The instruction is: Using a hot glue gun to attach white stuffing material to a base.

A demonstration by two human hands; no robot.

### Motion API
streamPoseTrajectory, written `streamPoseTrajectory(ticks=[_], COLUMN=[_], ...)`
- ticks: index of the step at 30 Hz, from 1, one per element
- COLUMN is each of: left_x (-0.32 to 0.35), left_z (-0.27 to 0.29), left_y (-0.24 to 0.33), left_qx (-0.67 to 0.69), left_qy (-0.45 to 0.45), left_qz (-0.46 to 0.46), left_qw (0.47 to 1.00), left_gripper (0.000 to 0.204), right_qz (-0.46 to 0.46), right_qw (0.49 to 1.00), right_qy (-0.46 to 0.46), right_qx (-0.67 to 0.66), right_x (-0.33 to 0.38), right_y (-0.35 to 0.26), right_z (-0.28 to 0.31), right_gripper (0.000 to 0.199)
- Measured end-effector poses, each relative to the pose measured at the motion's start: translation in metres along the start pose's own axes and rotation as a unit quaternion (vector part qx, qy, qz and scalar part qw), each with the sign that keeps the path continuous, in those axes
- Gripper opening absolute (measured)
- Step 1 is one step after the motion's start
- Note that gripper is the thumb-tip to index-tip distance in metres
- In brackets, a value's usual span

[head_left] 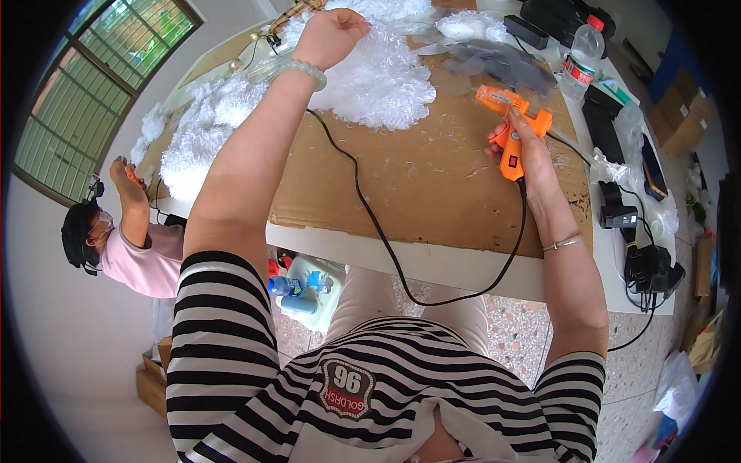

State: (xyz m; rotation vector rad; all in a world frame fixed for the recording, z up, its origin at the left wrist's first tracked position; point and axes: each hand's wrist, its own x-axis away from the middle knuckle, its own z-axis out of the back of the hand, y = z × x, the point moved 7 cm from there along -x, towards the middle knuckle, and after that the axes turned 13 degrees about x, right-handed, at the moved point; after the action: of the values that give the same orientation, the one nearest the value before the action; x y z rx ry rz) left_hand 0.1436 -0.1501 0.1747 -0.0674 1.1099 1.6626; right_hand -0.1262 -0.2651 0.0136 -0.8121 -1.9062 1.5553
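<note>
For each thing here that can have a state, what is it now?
Orange glue gun: held, power unclear
Right hand: gripping it
Left hand: fingers bunched, grip unclear
Black cable: slack, sagging in a loop
White fluff: heaped
Cardboard sheet: lying flat
Bottle: capped

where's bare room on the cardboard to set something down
The middle of the cardboard, lightly littered, between the black cord and the orange glue gun; also a strip between cord and left arm. Crowded: the far side, with white tinsel and gray mesh, and the right edge, by the bottle.

Orange glue gun point(512, 152), black-white striped shirt point(448, 363)
</note>
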Motion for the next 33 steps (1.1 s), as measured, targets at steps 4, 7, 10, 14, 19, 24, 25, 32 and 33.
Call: streamPoseTrajectory(ticks=[4, 7, 10, 14, 19, 24, 25, 32, 33], left_x=[0.025, 0.051, 0.068, 0.07, 0.053, 0.092, 0.096, 0.135, 0.135], left_z=[-0.018, -0.038, -0.057, -0.077, -0.087, -0.083, -0.081, -0.064, -0.061], left_y=[0.003, 0.002, 0.008, 0.009, 0.051, 0.105, 0.095, 0.016, 0.018], left_qx=[0.218, 0.238, 0.216, 0.205, 0.191, 0.106, 0.112, -0.057, -0.026], left_qy=[-0.04, -0.1, -0.151, -0.165, -0.154, -0.217, -0.224, -0.25, -0.222], left_qz=[0.076, 0.159, 0.187, 0.169, 0.022, -0.178, -0.178, -0.094, -0.1], left_qw=[0.972, 0.953, 0.946, 0.95, 0.969, 0.954, 0.952, 0.962, 0.97], left_gripper=[0.018, 0.02, 0.019, 0.018, 0.018, 0.037, 0.037, 0.038, 0.029], right_qz=[-0.011, -0.014, -0.011, -0.013, 0.004, 0.02, 0.009, 0.019, 0.017], right_qw=[1.0, 1.0, 1.0, 0.999, 0.999, 0.998, 0.996, 0.999, 0.999], right_qy=[0.004, 0.014, 0.02, 0.033, 0.033, 0.06, 0.086, 0.045, 0.05], right_qx=[-0.007, -0.007, -0.004, 0.013, -0.014, -0.017, -0.013, 0.007, 0.01], right_x=[-0.003, -0.003, -0.004, -0.002, -0.008, -0.008, -0.009, -0.01, -0.008], right_y=[0.002, 0.0, 0.0, -0.004, -0.002, -0.005, -0.004, -0.006, -0.007], right_z=[0.003, 0.003, 0.007, 0.011, 0.017, 0.025, 0.027, 0.018, 0.018], right_gripper=[0.032, 0.033, 0.034, 0.034, 0.03, 0.028, 0.028, 0.025, 0.024])
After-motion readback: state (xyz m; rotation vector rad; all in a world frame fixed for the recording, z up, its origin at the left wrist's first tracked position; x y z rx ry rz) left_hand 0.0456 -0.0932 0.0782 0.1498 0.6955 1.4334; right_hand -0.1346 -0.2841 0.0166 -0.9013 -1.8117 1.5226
